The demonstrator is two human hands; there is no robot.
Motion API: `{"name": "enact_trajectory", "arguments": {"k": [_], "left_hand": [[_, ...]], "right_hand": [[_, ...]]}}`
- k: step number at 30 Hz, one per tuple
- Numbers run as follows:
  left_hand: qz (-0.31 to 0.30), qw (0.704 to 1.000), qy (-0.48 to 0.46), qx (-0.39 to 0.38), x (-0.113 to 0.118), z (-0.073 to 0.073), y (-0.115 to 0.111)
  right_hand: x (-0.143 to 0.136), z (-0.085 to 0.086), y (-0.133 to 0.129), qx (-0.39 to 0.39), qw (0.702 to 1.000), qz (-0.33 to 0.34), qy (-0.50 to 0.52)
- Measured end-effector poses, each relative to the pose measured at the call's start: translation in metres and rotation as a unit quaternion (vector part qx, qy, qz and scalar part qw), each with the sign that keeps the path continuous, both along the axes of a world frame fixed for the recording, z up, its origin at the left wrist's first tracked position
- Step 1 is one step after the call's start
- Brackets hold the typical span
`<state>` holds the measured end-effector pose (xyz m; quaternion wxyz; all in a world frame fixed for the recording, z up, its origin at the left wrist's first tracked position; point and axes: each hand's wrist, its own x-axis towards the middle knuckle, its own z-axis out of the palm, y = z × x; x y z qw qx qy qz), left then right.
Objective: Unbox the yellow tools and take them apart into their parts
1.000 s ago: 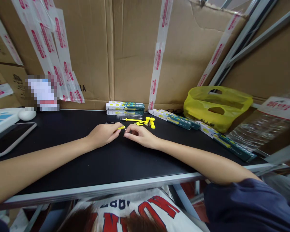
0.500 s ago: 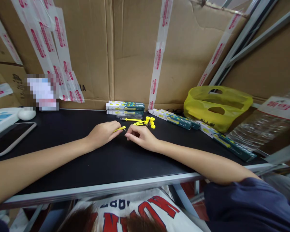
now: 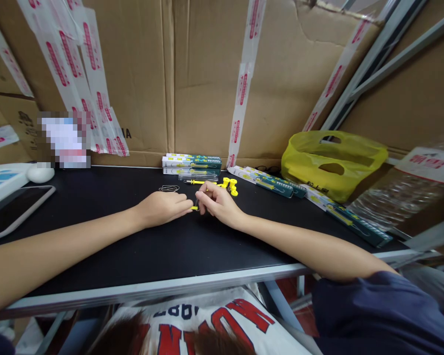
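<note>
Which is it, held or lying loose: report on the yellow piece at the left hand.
Held: the yellow piece pokes out from the curled fingers of the left hand.

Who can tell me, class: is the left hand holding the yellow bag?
No: the left hand holds a small yellow piece, while the yellow bag sits untouched on the right side of the view.

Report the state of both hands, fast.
Left hand: closed, holding a slim yellow piece, mostly hidden in the grip.
Right hand: closed in a pinch on a thin metal wire by the yellow piece's exposed end.
</note>
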<state>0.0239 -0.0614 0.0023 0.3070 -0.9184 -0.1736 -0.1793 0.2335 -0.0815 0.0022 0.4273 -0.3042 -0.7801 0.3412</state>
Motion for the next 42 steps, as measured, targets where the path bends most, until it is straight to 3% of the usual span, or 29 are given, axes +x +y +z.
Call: {"name": "enact_trajectory", "arguments": {"k": [5, 13, 18, 24, 29, 42], "left_hand": [[0.006, 1.0, -0.003, -0.029, 0.0008, -0.0007, 0.0006], [0.041, 0.99, -0.081, -0.111, -0.0019, -0.0029, 0.0017], [0.054, 0.99, -0.072, -0.112, -0.0022, -0.0027, 0.0021], [0.062, 0.993, -0.054, -0.091, -0.0016, -0.0037, 0.002], [0.074, 0.984, -0.121, -0.107, -0.0019, -0.0044, -0.0003], [0.066, 0.982, -0.069, -0.163, 0.0017, -0.0018, 0.0009]], "right_hand": [[0.001, -0.006, 0.0076, -0.027, 0.999, 0.029, -0.03], [0.0008, -0.0015, -0.0001, -0.039, 0.993, 0.084, -0.071], [-0.0016, -0.0047, -0.0005, -0.047, 0.993, 0.082, -0.074], [-0.0024, -0.0093, 0.0018, -0.008, 0.995, 0.035, -0.089], [-0.0008, -0.0062, 0.0029, -0.022, 0.993, 0.04, -0.107], [-0.002, -0.0079, 0.007, -0.046, 0.991, 0.091, -0.083]]}}
